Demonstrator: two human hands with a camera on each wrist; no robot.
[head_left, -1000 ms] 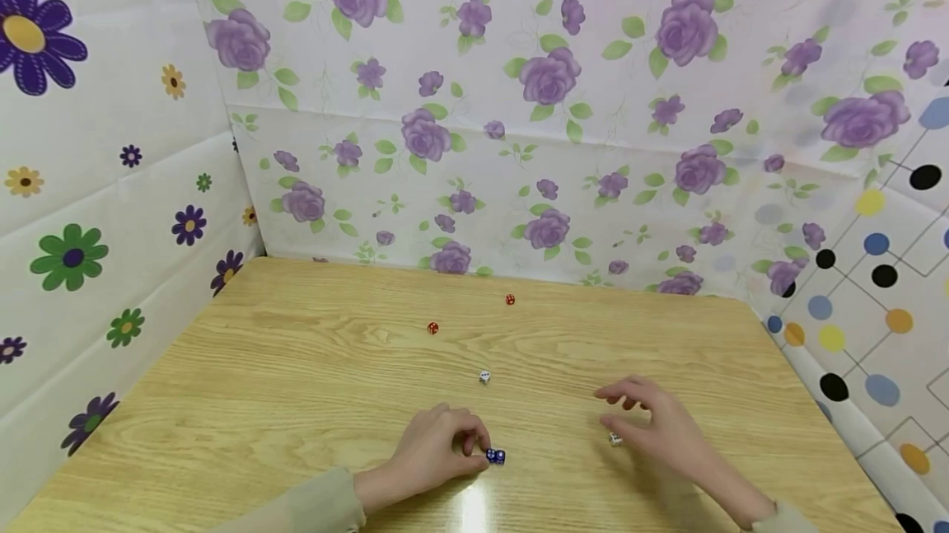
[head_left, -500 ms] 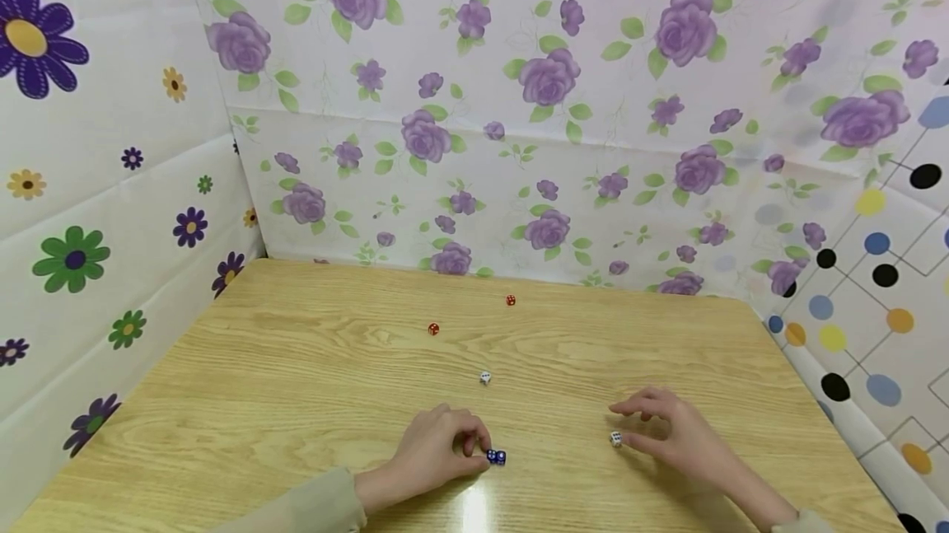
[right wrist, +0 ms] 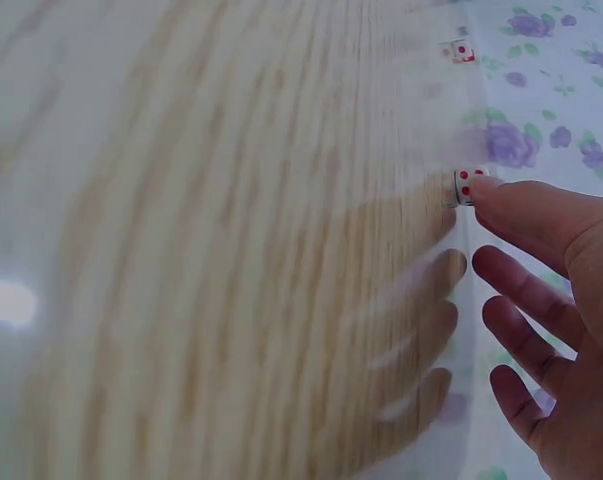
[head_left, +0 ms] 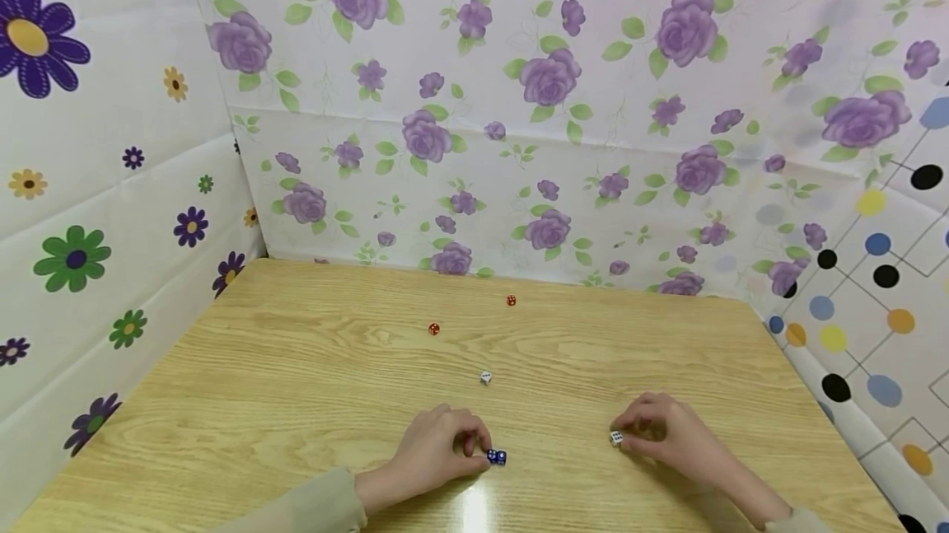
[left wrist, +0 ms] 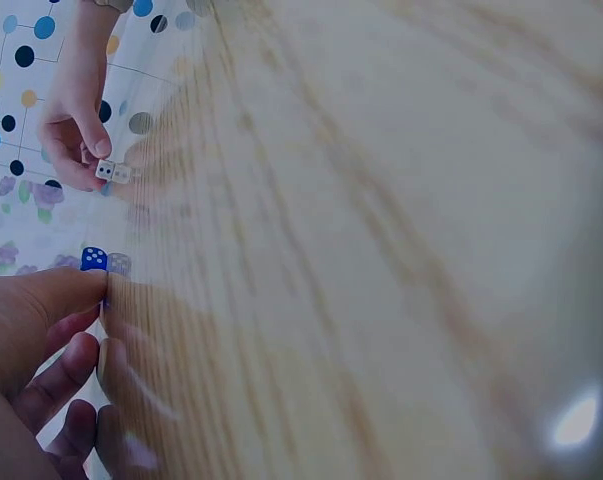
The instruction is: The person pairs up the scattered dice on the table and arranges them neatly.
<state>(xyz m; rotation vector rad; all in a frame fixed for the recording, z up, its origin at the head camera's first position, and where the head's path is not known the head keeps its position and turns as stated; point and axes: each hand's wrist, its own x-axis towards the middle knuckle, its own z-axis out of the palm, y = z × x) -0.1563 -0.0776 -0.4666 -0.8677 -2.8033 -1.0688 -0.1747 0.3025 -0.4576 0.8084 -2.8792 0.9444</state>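
Note:
In the head view, two blue dice sit side by side near the front of the table. My left hand pinches the left one between thumb and forefinger. In the left wrist view, the left thumb lies against a blue die, while the other fingers bend loosely. Further right, my right hand pinches a white die on the tabletop. Seen from the right wrist, the thumb partly covers that white die, whose visible face has red pips; the remaining fingers are spread.
Another white die lies mid-table. Two red dice, one to the left and one further back, are on the wooden table. Flowered cloth hangs behind, with patterned cloth on both sides.
The right hand first drew back slightly to the right of the white die, then its thumb and forefinger came together on it. The left hand stays at the blue dice.

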